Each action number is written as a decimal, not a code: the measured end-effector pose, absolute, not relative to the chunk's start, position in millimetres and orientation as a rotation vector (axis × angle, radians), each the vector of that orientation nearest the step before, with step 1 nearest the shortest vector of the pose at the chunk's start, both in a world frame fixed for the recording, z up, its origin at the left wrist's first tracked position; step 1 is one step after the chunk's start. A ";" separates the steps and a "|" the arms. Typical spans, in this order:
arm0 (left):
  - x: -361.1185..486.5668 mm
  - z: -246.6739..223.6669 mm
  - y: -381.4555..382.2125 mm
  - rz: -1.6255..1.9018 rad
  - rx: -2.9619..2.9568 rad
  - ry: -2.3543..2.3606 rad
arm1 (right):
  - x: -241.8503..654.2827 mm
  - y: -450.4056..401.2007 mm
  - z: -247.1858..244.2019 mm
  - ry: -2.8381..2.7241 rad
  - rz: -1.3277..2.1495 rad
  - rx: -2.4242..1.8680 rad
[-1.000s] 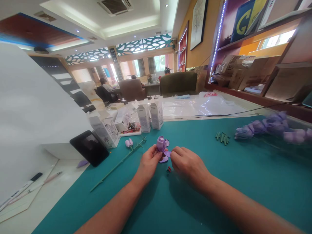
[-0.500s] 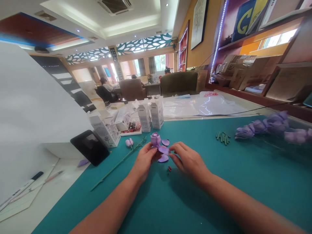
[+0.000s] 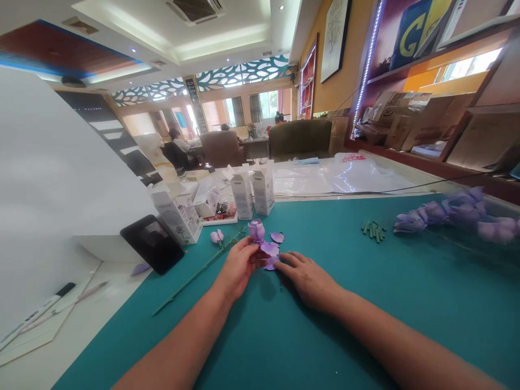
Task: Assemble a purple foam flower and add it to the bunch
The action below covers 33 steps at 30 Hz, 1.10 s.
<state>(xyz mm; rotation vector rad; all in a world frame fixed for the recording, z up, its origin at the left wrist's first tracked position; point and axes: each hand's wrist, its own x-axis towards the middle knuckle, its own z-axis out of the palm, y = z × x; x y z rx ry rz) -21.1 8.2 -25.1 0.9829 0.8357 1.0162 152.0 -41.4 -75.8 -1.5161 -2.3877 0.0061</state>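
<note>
A purple artificial rose stands upright in my left hand, whose fingers and thumb close around its base. One loose-edged petal sticks out to the right beneath the bloom. My right hand is low over the mat, its fingertips at a loose purple petal; whether they grip it I cannot tell. Another loose petal lies just behind. Tiny dark bits show beside the right fingers. To the left lie a green stem and a small pale purple bud.
A teal mat covers the table. White boxes and a black tablet stand at the back left. Short green tubes and finished purple flowers lie to the right. People sit far behind.
My right hand has moved down and left, from the petal under the bloom to the loose petal on the mat. It now covers the small red piece. The rose has shifted slightly left.
</note>
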 end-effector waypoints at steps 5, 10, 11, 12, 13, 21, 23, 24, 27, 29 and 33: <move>-22.6 -27.7 8.6 0.960 1.029 0.788 | 155.1 -40.9 -66.8 -2.396 -0.023 -1.660; -22.2 -27.8 7.7 0.925 1.053 0.750 | 154.8 -41.4 -54.6 -2.402 -0.090 -1.794; -21.8 -27.4 7.1 0.917 1.054 0.744 | 154.5 -41.5 -52.9 -2.402 -0.090 -1.811; -21.5 -26.9 6.4 0.908 1.055 0.738 | 154.2 -41.6 -51.7 -2.401 -0.088 -1.831; -21.3 -26.5 5.8 0.899 1.057 0.732 | 154.1 -41.6 -50.9 -2.400 -0.090 -1.852; -21.4 -24.6 2.2 0.857 1.085 0.722 | 156.2 -39.8 -56.0 -2.395 -0.275 -1.824; -21.4 -23.3 1.3 0.844 1.093 0.725 | 157.0 -39.6 -57.9 -2.373 -0.289 -1.803; -21.4 -22.5 0.8 0.839 1.095 0.730 | 157.5 -39.5 -58.8 -2.359 -0.287 -1.793; -20.8 -20.2 -0.3 0.836 1.092 0.747 | 159.6 -38.6 -61.3 -2.313 -0.255 -1.768; -20.5 -19.1 -0.8 0.841 1.083 0.755 | 161.4 -37.8 -62.4 -2.266 -0.216 -1.755; -21.0 -17.8 -0.7 0.838 1.062 0.778 | 164.3 -36.1 -61.0 -2.132 -0.121 -1.707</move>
